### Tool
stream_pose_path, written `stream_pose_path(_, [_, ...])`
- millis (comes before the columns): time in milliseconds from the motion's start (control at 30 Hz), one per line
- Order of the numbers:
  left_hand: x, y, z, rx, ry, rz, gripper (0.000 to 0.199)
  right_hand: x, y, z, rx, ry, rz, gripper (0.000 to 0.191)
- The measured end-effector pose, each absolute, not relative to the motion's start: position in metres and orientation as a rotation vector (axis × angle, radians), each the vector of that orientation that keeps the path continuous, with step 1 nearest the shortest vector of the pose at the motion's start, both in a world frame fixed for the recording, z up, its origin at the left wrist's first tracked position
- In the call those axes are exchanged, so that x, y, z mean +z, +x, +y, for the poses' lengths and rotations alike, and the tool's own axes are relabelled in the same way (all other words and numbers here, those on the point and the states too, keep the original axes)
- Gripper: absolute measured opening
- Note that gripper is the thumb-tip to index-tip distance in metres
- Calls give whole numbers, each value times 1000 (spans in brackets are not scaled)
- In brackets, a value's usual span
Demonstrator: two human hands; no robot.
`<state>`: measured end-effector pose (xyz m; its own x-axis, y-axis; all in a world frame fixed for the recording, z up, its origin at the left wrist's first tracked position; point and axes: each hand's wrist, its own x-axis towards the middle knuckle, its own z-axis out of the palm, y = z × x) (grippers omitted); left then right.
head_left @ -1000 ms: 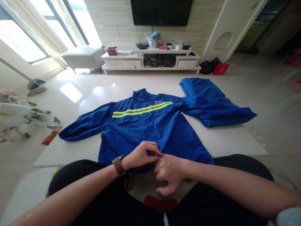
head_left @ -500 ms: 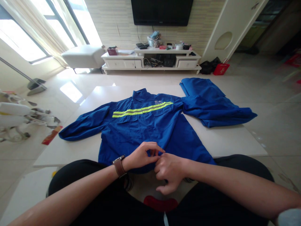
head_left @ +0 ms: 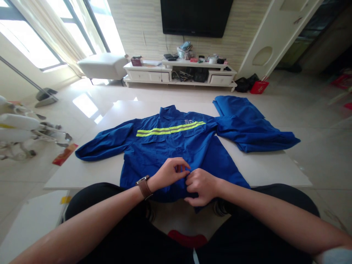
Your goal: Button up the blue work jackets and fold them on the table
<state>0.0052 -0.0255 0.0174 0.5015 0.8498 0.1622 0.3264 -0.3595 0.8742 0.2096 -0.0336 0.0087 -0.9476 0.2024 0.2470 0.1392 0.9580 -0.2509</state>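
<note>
A blue jacket (head_left: 148, 150) with a yellow-green reflective stripe across its chest lies front up on a white table (head_left: 90, 176), sleeves spread to both sides. My left hand (head_left: 171, 172), with a brown-strapped watch on its wrist, pinches the jacket's front near the lower edge. Right beside it, my right hand (head_left: 202, 187) has its fingers curled on the same front edge, the thumb lower down. The fingertips of both hands nearly meet; the small part between them is hidden. Folded blue cloth (head_left: 236, 105) lies at the back right, partly under the jacket's sleeve.
My knees are at the table's near edge, with a red object (head_left: 187, 239) below between them. Past the table are a white TV cabinet (head_left: 145, 76), a grey stool (head_left: 103, 66) and a red bag (head_left: 259, 87). White metal equipment (head_left: 19, 128) stands at the left.
Both hands have moved slightly up the jacket's front, staying close together. The whole view has shifted a little.
</note>
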Motion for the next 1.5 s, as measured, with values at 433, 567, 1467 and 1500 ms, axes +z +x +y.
stream_pose_path(433, [-5, -31, 34, 536, 1973, 1666, 16, 3, 164, 42, 311, -1528, -2602, 38])
stream_pose_path(567, [-14, -30, 33, 452, 2005, 1689, 17, -5, 152, 53, 373, -1640, -2589, 28])
stream_pose_path(1467, [-7, -15, 27, 803, 1975, 1529, 17, 0, 169, 42, 840, -1456, -2103, 26])
stream_pose_path(1500, [-6, -16, 27, 808, 1979, 1522, 17, 1, 167, 39, 724, -1457, -2159, 26])
